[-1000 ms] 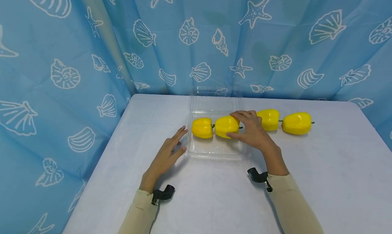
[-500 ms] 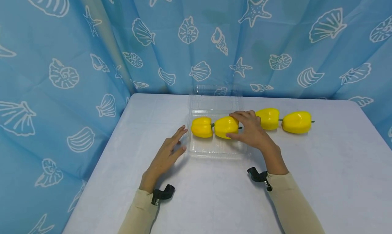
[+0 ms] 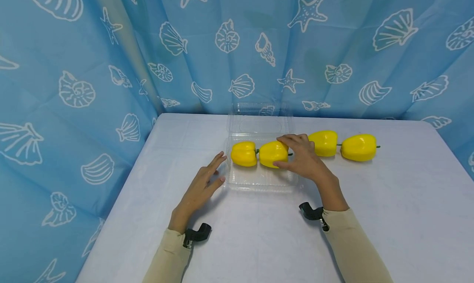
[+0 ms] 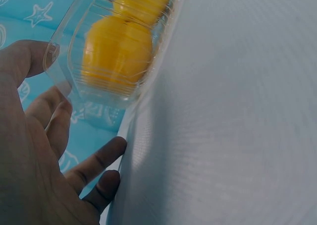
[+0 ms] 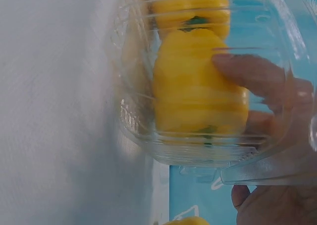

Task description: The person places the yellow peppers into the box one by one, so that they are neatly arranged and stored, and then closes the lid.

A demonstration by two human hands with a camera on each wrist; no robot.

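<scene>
A clear plastic clamshell container (image 3: 259, 183) stands on the table with its lid (image 3: 259, 124) raised at the back. Inside, two yellow bell peppers lie in a row: a left one (image 3: 243, 154) and a right one (image 3: 272, 152), stems pointing right. My right hand (image 3: 305, 157) reaches over the container's right wall and holds the right pepper between thumb and fingers. In the right wrist view, the thumb (image 5: 247, 74) lies against that pepper behind the clear wall. My left hand (image 3: 200, 190) is at the container's left side, fingers extended, fingertips at its rim (image 4: 57, 69).
Two more yellow bell peppers lie on the table to the right: a nearer one (image 3: 325, 144), partly behind my right hand, and a farther one (image 3: 358, 147). A white cloth (image 3: 252, 242) covers the table. A blue seashell-patterned curtain (image 3: 237, 48) hangs behind and at the left.
</scene>
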